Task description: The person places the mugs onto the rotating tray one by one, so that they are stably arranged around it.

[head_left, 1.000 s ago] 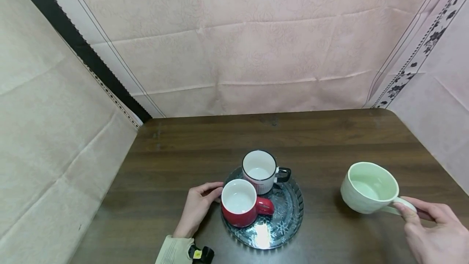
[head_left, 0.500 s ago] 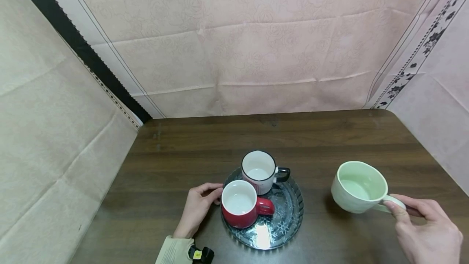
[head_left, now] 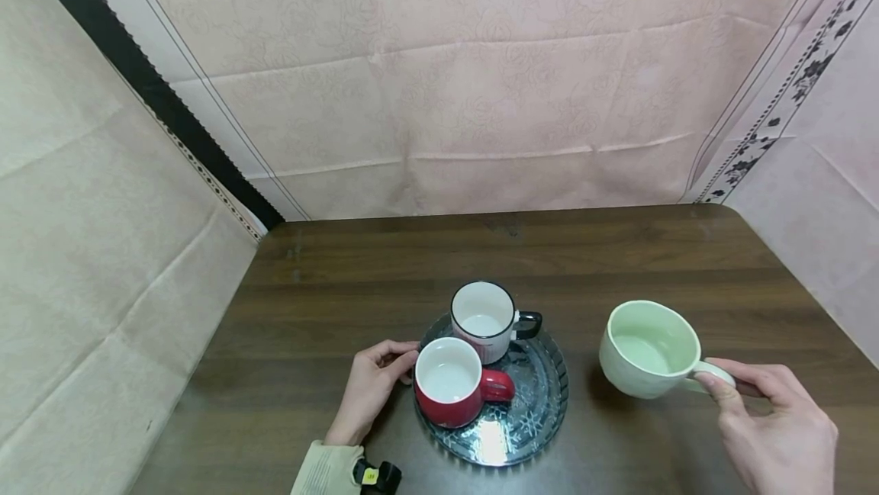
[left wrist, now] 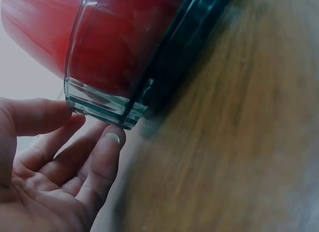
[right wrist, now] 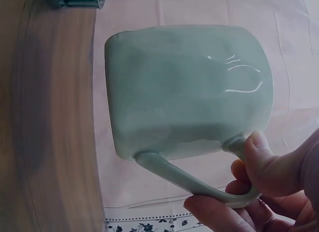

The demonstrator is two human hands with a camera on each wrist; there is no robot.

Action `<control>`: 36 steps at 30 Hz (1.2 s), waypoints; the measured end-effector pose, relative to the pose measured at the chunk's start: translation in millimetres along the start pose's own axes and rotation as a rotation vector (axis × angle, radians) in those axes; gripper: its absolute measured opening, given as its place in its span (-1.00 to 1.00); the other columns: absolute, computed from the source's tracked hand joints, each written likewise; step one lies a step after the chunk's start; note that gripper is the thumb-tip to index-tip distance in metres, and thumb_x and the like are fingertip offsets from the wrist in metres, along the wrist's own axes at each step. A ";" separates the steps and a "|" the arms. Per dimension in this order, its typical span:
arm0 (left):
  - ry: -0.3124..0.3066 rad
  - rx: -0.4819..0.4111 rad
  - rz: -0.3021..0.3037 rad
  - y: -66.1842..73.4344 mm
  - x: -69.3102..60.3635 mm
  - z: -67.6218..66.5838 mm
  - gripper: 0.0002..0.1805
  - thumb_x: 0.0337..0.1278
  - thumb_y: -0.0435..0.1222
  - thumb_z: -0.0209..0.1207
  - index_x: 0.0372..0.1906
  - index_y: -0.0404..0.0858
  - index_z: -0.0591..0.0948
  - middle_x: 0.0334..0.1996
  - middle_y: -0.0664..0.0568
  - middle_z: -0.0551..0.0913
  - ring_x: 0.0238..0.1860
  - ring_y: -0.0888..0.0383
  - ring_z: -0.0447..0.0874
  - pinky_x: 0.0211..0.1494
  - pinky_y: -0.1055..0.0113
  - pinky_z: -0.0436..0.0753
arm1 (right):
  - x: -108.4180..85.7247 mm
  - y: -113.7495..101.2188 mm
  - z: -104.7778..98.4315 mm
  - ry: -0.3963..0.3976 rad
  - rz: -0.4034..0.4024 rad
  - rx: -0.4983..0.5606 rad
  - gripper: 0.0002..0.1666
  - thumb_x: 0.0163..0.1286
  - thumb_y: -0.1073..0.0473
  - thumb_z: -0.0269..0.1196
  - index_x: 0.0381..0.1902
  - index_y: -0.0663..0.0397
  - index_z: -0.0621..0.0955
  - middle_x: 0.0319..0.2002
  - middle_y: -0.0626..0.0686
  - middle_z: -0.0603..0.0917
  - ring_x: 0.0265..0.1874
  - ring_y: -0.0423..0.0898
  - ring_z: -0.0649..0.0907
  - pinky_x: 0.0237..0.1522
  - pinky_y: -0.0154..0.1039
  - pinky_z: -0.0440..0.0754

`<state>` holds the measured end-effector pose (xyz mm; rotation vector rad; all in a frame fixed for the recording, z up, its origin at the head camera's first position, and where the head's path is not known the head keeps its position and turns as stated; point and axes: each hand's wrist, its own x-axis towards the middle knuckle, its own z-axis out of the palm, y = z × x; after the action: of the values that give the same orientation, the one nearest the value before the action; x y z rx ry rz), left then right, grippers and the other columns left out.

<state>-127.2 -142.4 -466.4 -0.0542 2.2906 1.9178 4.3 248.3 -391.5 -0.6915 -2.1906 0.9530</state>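
Observation:
My right hand (head_left: 776, 419) pinches the handle of a pale green mug (head_left: 648, 350), holding it above the table to the right of the glass tray. The right wrist view shows the mug's side (right wrist: 184, 92), with thumb and fingers around its handle. With thumb and fingertips my left hand (head_left: 374, 388) pinches the left rim of a round, clear scalloped glass tray (head_left: 529, 426). On that tray stand a red mug (head_left: 446, 396) with white inside and, behind it, a white mug (head_left: 484, 319) with black rim and handle. Both handles point right.
A brown wooden table (head_left: 330, 281) lies under everything. Pale patterned cloth (head_left: 481, 114) hangs behind its far edge, with more cloth at the left and right sides. Between the tray and the green mug is a stretch of bare wood.
My right hand has carried the green mug leftward, closer to the tray. The left hand keeps its place at the rim; the tray and its two mugs stay nearly still.

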 end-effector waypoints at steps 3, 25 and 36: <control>0.001 -0.004 0.005 -0.3 0.2 0.0 -0.86 0.14 -0.27 0.34 -0.20 -0.19 0.75 -0.16 -0.01 0.74 -0.36 0.03 0.62 -0.35 0.30 0.65 | -1.0 -3.8 0.2 -0.019 0.014 -0.001 -0.78 0.05 0.18 0.54 -0.30 0.06 0.78 -0.44 -0.45 0.55 -0.56 -0.65 0.52 -0.58 -0.63 0.39; -0.017 0.030 -0.003 0.8 -1.9 1.2 -0.80 0.18 -0.25 0.31 -0.11 -0.21 0.73 -0.39 -0.08 0.67 -0.42 0.02 0.57 -0.40 0.29 0.62 | -5.7 -10.2 4.7 -0.063 -0.041 0.037 -0.80 0.03 0.22 0.54 -0.32 0.01 0.78 -0.41 -0.32 0.62 -0.43 -0.57 0.53 -0.49 -0.69 0.43; -0.016 0.034 -0.006 0.7 -2.6 2.1 -0.81 0.19 -0.24 0.31 -0.12 -0.20 0.73 -0.38 -0.08 0.67 -0.42 0.03 0.57 -0.42 0.31 0.61 | -8.2 -14.3 6.7 -0.083 -0.047 0.064 -0.79 0.03 0.25 0.53 -0.31 0.02 0.78 -0.41 -0.26 0.63 -0.41 -0.55 0.55 -0.47 -0.68 0.45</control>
<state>-124.6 -140.4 -465.7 -0.0409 2.3095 1.8692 1.8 231.3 -386.8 -0.5772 -2.2284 1.0392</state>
